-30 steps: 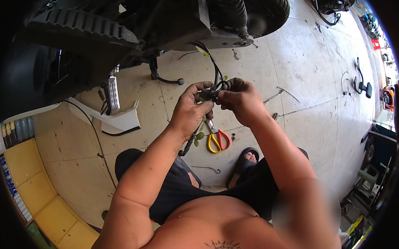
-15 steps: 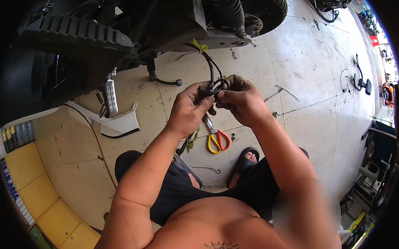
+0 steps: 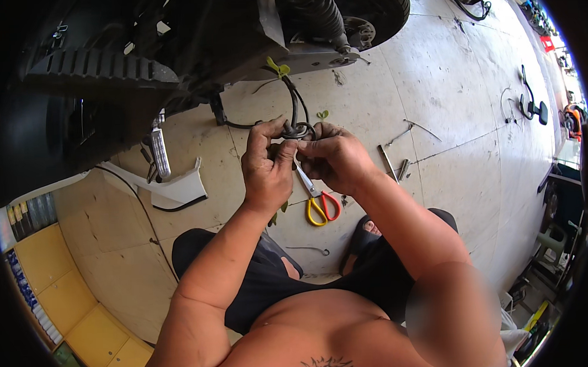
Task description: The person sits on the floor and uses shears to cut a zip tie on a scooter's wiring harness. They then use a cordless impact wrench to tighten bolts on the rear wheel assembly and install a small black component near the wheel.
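A black cable (image 3: 296, 106) hangs from the underside of a motor scooter (image 3: 199, 70) and bends into a small loop between my hands. My left hand (image 3: 267, 160) pinches the loop from the left. From the right, my right hand (image 3: 335, 157) grips it with thumb and fingers, and both sets of fingertips nearly meet. A yellow-green leaf-like piece (image 3: 278, 68) sits high on the cable. Below my hands, scissors (image 3: 316, 197) with one yellow and one red handle lie on the floor, their blade tips hidden by my fingers.
A white body panel (image 3: 177, 187) lies on the floor at left, near a metal footrest (image 3: 160, 152). Metal tools (image 3: 388, 164) lie to the right, with a mirror-like black part (image 3: 532, 107) farther off. Yellow cabinets (image 3: 64, 282) stand at lower left; a thin hooked rod (image 3: 309, 249) lies near my feet.
Both hands have shifted slightly left with the cable, and the loop looks tighter. Part of the view has shifted too, and metal tools on the right now show more fully.
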Demonstrator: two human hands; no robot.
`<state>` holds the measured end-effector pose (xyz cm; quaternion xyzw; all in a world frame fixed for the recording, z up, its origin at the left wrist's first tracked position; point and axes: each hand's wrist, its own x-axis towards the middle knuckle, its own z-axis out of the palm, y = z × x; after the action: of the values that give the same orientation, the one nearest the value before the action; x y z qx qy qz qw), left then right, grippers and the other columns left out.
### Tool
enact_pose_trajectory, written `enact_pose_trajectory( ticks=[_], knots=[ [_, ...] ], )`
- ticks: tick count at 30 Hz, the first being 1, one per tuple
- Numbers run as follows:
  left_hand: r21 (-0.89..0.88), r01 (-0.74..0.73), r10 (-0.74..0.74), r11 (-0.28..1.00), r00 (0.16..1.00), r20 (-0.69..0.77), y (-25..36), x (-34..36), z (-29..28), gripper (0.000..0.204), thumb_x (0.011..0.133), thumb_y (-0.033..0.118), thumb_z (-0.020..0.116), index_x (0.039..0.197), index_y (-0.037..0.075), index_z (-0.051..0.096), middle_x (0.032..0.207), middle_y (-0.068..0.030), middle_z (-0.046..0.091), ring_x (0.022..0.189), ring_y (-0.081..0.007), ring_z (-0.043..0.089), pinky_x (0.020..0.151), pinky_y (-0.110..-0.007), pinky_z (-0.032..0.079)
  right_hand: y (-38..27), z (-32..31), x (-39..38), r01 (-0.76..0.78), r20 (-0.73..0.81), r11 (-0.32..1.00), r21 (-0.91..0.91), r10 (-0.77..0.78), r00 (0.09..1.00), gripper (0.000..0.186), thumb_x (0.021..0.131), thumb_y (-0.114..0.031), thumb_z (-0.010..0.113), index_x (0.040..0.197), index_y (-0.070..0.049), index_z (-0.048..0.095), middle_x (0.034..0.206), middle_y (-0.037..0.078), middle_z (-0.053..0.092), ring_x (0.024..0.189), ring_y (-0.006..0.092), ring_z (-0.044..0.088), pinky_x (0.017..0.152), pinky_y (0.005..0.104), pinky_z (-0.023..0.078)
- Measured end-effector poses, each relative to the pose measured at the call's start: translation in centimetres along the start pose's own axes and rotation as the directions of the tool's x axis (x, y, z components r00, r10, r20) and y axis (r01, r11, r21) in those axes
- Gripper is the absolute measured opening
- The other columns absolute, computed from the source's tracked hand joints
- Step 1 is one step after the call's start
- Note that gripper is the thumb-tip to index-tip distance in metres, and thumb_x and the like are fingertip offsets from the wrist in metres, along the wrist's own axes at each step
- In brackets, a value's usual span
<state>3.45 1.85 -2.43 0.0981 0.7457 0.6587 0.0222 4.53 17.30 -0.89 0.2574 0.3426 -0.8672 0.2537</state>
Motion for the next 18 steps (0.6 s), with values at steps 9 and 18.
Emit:
enact_pose_trajectory(
  ticks=[9,18],
  knots=[
    [-0.069,0.032,-0.031,0.997,0.999,0.016,0.0,0.1,-0.5,0.024,0.092,0.003,0.059,0.115,0.003,0.05,0.095,-0.0062,0.061,0.079,-0.0097,0.056,0.067,-0.023,0.046,-0.4,0.5,0.0,0.118,-0.011,0.986,-0.121,-0.12,0.993,0.014,0.079,-0.003,0.068,0.086,0.001,0.056,0.075,0.009,0.062,0.065,0.0176,0.062,0.057,0.0277,0.049],
    [0.069,0.029,-0.033,0.997,0.998,0.06,0.0,0.8,-1.0,0.023,0.093,0.002,0.058,0.114,0.005,0.048,0.095,-0.0034,0.059,0.064,-0.0037,0.049,0.051,-0.018,0.04,0.4,1.6,-0.2,0.49,-0.094,0.694,-0.528,-0.621,0.779,0.029,0.078,-0.002,0.067,0.105,0.002,0.058,0.087,0.01,0.061,0.073,0.0175,0.062,0.065,0.0293,0.052]
  ],
)
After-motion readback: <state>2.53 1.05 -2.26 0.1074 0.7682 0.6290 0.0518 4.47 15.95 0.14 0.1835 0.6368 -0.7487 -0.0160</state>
